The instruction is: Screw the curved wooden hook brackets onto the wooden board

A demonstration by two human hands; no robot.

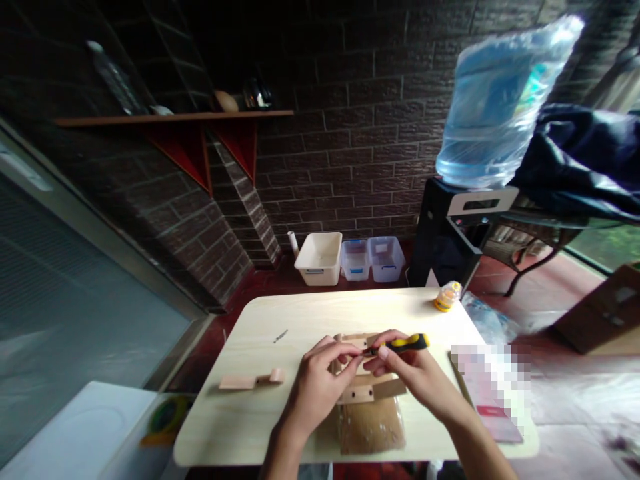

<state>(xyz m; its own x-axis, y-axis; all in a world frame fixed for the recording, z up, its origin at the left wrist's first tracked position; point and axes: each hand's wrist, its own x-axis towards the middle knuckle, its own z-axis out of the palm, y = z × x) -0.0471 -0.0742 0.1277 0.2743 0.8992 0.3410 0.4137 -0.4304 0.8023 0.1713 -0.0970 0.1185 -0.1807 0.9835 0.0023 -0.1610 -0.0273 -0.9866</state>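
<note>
A screwdriver (413,343) with a yellow and black handle lies in the fingers of my right hand (410,370), its shaft pointing left. My left hand (320,377) has thumb and fingertips pinched together at the screwdriver's tip; whatever is between them is too small to make out. Beneath both hands sits an assembly of light wooden pieces (371,392) with dark holes along its front piece, partly hidden by my fingers. Under and in front of it lies a brown flat block (373,430) with a shiny wrapping.
On the pale table (260,427), a separate wooden piece (239,382) and a small metal part (281,337) lie at left. An orange-capped container (447,297) stands at back right, a flat pinkish packet (493,407) at right. Bins (320,277) and a water dispenser (430,233) stand beyond.
</note>
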